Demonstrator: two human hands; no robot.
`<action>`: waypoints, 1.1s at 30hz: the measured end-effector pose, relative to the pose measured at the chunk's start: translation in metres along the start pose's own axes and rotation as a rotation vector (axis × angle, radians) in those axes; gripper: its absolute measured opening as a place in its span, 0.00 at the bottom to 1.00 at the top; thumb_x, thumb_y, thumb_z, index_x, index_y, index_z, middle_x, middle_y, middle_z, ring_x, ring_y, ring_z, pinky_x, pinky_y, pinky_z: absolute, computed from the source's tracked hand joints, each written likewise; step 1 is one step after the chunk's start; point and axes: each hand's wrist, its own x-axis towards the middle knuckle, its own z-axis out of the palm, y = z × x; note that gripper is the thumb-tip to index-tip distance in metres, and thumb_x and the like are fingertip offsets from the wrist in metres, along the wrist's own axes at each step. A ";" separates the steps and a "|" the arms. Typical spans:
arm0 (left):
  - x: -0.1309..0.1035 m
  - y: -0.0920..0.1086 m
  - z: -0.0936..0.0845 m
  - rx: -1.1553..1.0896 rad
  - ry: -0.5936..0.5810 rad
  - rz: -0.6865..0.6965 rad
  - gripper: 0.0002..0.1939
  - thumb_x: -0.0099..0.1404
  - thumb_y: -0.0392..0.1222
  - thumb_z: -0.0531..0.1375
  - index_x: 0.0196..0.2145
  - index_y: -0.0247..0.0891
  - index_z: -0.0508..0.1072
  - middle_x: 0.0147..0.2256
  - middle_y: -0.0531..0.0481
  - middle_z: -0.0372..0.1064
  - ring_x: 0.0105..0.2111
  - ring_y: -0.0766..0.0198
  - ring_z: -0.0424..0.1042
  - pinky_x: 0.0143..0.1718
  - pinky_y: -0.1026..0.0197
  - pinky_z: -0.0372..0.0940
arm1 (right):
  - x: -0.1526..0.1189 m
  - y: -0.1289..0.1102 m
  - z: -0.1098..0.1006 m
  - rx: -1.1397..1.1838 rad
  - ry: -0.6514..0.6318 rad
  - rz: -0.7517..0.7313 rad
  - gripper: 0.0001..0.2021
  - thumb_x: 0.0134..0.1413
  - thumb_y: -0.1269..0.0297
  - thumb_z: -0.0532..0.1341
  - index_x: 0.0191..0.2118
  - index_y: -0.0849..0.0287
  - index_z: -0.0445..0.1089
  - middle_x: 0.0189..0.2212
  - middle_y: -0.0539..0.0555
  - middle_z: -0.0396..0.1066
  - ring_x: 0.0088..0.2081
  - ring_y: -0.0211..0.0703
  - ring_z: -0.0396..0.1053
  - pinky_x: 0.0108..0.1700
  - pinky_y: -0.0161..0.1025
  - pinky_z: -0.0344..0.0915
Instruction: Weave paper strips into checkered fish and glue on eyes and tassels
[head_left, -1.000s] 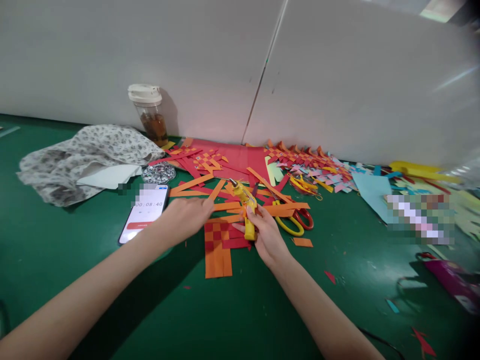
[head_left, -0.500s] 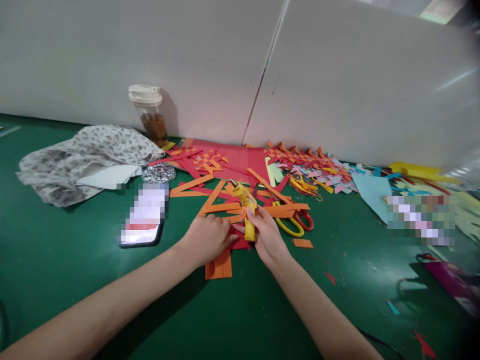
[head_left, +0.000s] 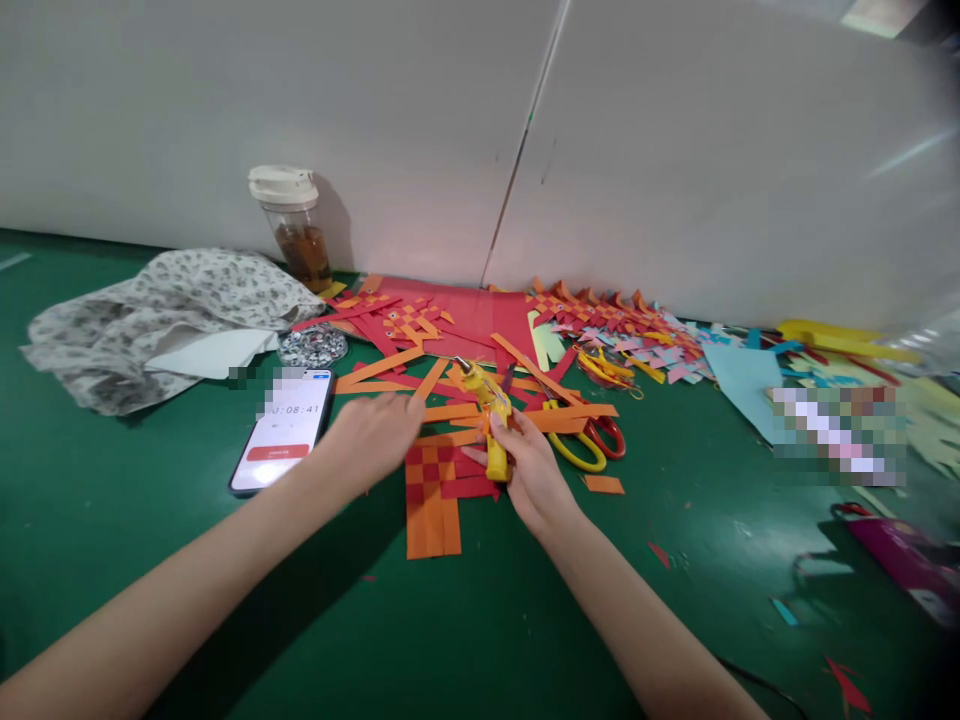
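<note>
My right hand point(head_left: 531, 465) is wrapped round a yellow glue gun point(head_left: 496, 425), its metal nozzle pointing up and left. Beneath and left of the gun lies a woven piece of orange and red paper strips point(head_left: 433, 510), checkered at its upper part. My left hand point(head_left: 381, 430) is over the orange strips above and left of the woven piece, fingers bent; what they hold, if anything, is hidden. Scissors with yellow and red handles point(head_left: 577, 450) lie right of the gun, partly under orange strips.
A phone point(head_left: 281, 430) lies left of my left hand. Behind it are a patterned cloth point(head_left: 180, 300) and a lidded cup point(head_left: 296, 235). Red sheets point(head_left: 487, 315) and paper scraps line the wall. At the right are a blue sheet point(head_left: 746, 385) and a purple object point(head_left: 892, 555).
My left hand has moved up and left, off the woven paper, whose checkered part now shows. My right hand and the glue gun have hardly moved.
</note>
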 end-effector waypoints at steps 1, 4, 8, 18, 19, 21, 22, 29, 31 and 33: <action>-0.001 -0.010 -0.004 0.014 0.006 -0.037 0.10 0.63 0.24 0.50 0.34 0.34 0.67 0.28 0.44 0.70 0.31 0.56 0.73 0.25 0.63 0.59 | 0.000 0.000 0.000 -0.006 0.001 0.003 0.20 0.37 0.63 0.72 0.37 0.57 0.66 0.34 0.47 0.68 0.29 0.33 0.67 0.33 0.39 0.76; -0.002 -0.026 -0.013 0.056 0.062 -0.155 0.12 0.65 0.26 0.46 0.36 0.34 0.67 0.31 0.40 0.70 0.34 0.52 0.72 0.24 0.60 0.58 | 0.000 0.000 0.000 -0.022 -0.001 0.009 0.19 0.38 0.63 0.72 0.38 0.58 0.66 0.35 0.47 0.69 0.29 0.33 0.67 0.34 0.40 0.76; -0.004 -0.001 -0.013 -0.068 0.054 -0.034 0.12 0.70 0.38 0.46 0.37 0.37 0.68 0.33 0.42 0.71 0.32 0.55 0.73 0.22 0.60 0.58 | 0.001 0.000 0.000 -0.013 -0.019 0.002 0.21 0.36 0.62 0.73 0.37 0.58 0.66 0.34 0.47 0.69 0.29 0.33 0.67 0.34 0.38 0.76; 0.006 0.053 0.014 -0.106 -0.083 0.205 0.11 0.69 0.39 0.49 0.35 0.32 0.69 0.26 0.42 0.74 0.26 0.55 0.76 0.21 0.63 0.61 | -0.001 -0.001 0.001 -0.012 0.010 0.004 0.23 0.33 0.60 0.73 0.38 0.56 0.67 0.31 0.45 0.69 0.29 0.34 0.69 0.31 0.34 0.72; 0.006 0.051 0.014 -0.098 -0.084 0.225 0.10 0.69 0.37 0.49 0.35 0.32 0.69 0.26 0.42 0.74 0.26 0.55 0.76 0.21 0.63 0.61 | -0.001 -0.001 0.001 -0.012 0.007 0.005 0.23 0.33 0.60 0.73 0.38 0.56 0.67 0.31 0.45 0.69 0.29 0.34 0.69 0.31 0.34 0.72; 0.006 0.049 0.015 -0.077 -0.084 0.254 0.08 0.67 0.34 0.50 0.36 0.32 0.69 0.27 0.42 0.74 0.26 0.56 0.76 0.21 0.63 0.61 | -0.002 -0.002 0.001 -0.012 0.000 0.005 0.22 0.33 0.60 0.73 0.37 0.56 0.67 0.30 0.45 0.69 0.28 0.34 0.68 0.31 0.34 0.72; 0.006 0.049 0.015 -0.065 -0.082 0.263 0.07 0.65 0.32 0.51 0.36 0.32 0.69 0.27 0.42 0.74 0.26 0.55 0.75 0.21 0.63 0.61 | -0.002 -0.002 0.001 -0.013 -0.004 0.004 0.22 0.33 0.60 0.73 0.37 0.56 0.67 0.30 0.45 0.69 0.28 0.34 0.68 0.31 0.34 0.71; 0.008 0.052 0.022 -0.005 -0.056 0.356 0.09 0.59 0.25 0.51 0.34 0.30 0.69 0.24 0.41 0.72 0.23 0.55 0.74 0.19 0.61 0.58 | -0.004 -0.003 0.001 -0.026 -0.009 -0.004 0.22 0.35 0.59 0.73 0.37 0.57 0.66 0.30 0.45 0.69 0.28 0.33 0.68 0.30 0.33 0.72; 0.008 0.049 0.021 -0.003 -0.040 0.380 0.10 0.60 0.26 0.51 0.34 0.31 0.69 0.25 0.43 0.72 0.23 0.55 0.74 0.19 0.61 0.58 | -0.004 -0.004 0.002 -0.027 -0.010 -0.006 0.21 0.35 0.60 0.72 0.37 0.57 0.66 0.30 0.45 0.69 0.28 0.33 0.68 0.31 0.33 0.72; 0.007 0.042 0.016 -0.004 -0.027 0.381 0.10 0.61 0.26 0.50 0.34 0.32 0.69 0.25 0.44 0.72 0.24 0.56 0.74 0.19 0.61 0.58 | -0.003 -0.004 0.002 -0.019 -0.012 -0.007 0.21 0.35 0.60 0.72 0.37 0.57 0.66 0.29 0.45 0.68 0.27 0.33 0.68 0.32 0.34 0.73</action>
